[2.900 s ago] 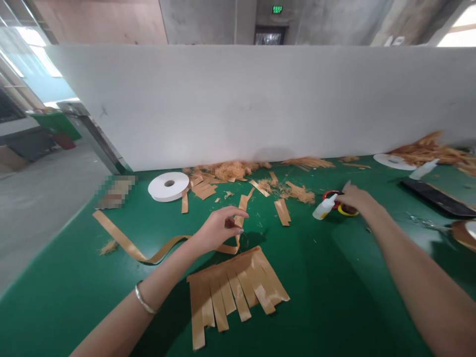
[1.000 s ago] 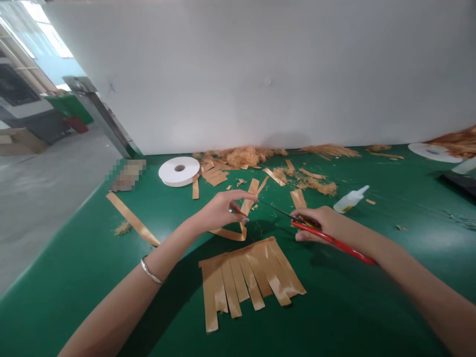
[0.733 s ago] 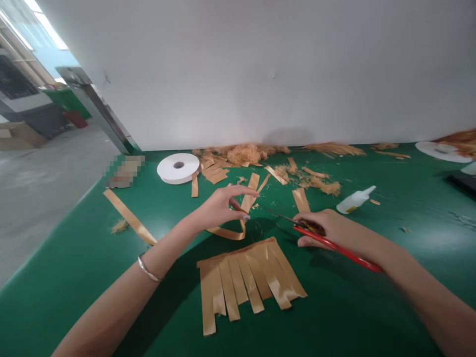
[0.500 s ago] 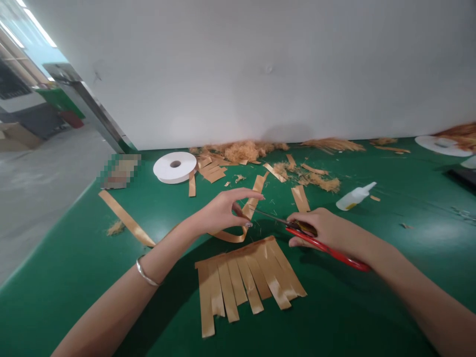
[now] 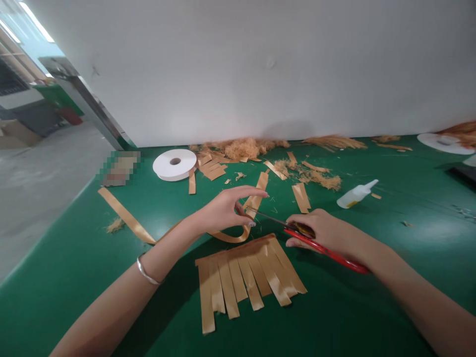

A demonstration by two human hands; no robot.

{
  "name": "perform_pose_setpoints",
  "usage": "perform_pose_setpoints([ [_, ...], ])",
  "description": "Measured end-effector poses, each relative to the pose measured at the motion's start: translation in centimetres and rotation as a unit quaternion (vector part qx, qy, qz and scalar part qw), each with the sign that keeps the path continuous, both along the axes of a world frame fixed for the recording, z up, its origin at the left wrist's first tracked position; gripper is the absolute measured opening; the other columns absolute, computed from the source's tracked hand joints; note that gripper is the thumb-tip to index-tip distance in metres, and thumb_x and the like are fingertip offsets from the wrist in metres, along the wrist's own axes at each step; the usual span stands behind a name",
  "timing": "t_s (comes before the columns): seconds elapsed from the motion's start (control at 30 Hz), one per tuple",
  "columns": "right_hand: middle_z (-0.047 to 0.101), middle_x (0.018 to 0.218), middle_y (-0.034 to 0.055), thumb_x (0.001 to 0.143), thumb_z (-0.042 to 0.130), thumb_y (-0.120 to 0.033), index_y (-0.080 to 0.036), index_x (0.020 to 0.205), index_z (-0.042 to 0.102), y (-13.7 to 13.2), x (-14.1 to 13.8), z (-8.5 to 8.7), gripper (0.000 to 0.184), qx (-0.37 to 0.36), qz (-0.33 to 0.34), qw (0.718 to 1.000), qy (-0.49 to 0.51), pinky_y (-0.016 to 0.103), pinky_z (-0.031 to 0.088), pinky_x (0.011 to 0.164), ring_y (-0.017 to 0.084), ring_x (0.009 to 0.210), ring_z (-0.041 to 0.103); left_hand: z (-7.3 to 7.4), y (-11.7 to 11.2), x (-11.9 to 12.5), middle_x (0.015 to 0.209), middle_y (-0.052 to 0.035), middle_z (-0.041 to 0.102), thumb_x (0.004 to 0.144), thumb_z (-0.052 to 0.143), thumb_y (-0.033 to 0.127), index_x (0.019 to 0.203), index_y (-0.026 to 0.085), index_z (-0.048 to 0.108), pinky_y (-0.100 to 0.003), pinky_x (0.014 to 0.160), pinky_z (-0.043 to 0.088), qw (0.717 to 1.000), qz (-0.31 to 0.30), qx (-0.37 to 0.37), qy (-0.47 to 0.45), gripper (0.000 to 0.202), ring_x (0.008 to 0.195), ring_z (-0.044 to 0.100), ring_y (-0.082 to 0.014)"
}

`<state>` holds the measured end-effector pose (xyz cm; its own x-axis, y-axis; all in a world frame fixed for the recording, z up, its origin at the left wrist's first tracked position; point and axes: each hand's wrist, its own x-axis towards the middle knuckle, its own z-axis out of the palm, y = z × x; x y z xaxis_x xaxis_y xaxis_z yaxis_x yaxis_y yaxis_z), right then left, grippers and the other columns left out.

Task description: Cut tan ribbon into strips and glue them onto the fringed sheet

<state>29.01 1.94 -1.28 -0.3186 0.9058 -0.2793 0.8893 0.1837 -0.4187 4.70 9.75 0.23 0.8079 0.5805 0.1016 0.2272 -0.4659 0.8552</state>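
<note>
In the head view my right hand (image 5: 323, 230) is closed round red-handled scissors (image 5: 330, 255). Their thin metal blades point left to a strip of golden ribbon (image 5: 256, 201). My left hand (image 5: 230, 208) is at that ribbon, thumb and index finger spread apart; its other fingers are partly hidden. From beneath my left wrist the ribbon curves round and up past the fingertips. Just below both hands lies a fringe of golden ribbon strips (image 5: 243, 277), joined along its upper edge, with uneven lower ends.
On the green table (image 5: 372, 307) stand a white ribbon roll (image 5: 169, 171) and a small white bottle (image 5: 355, 196) lying tilted. Cut ribbon pieces (image 5: 215, 171) and frayed fibre (image 5: 243, 148) lie along the white wall (image 5: 260, 74). A ribbon length (image 5: 126, 215) stretches out at left.
Both hands and the scissors stay almost in place; the left fingertips have shifted very slightly to the right. The whole view has moved a little.
</note>
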Motion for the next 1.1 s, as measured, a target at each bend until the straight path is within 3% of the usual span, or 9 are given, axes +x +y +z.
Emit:
perform_pose_setpoints([
  [0.3,0.060,0.067,0.0044,0.077,0.050,-0.061,-0.025,0.094,0.064,-0.16,0.08,-0.10,0.042,0.015,0.011,1.000,-0.003,0.025,0.040,0.055,0.016,0.059,0.054,0.03,0.02,0.00,0.135,-0.0039,0.045,0.069,0.066,0.011,0.122,0.030,0.053,-0.021,0.064,0.055,1.000,-0.001,0.008,-0.004,0.058,0.091,0.061,-0.0158],
  [0.87,0.059,0.061,0.0047,0.079,0.048,-0.061,-0.022,0.088,0.068,-0.25,0.24,-0.40,0.045,0.033,0.020,0.999,0.006,0.026,0.039,0.053,0.015,0.053,0.052,0.07,0.10,0.03,0.137,-0.0044,0.044,0.069,0.066,0.014,0.123,0.030,0.053,-0.023,0.063,0.054,1.000,-0.001,-0.003,0.000,0.058,0.087,0.061,-0.0155],
  [1.1,0.057,0.059,0.0038,0.077,0.050,-0.062,-0.022,0.084,0.068,-0.33,0.48,-0.45,0.044,0.031,0.005,0.999,0.024,0.025,0.037,0.051,0.014,0.051,0.050,0.13,-0.09,-0.21,0.137,-0.0057,0.043,0.068,0.068,0.016,0.123,0.030,0.052,-0.024,0.060,0.053,1.000,0.014,-0.028,0.001,0.060,0.069,0.060,-0.0090],
])
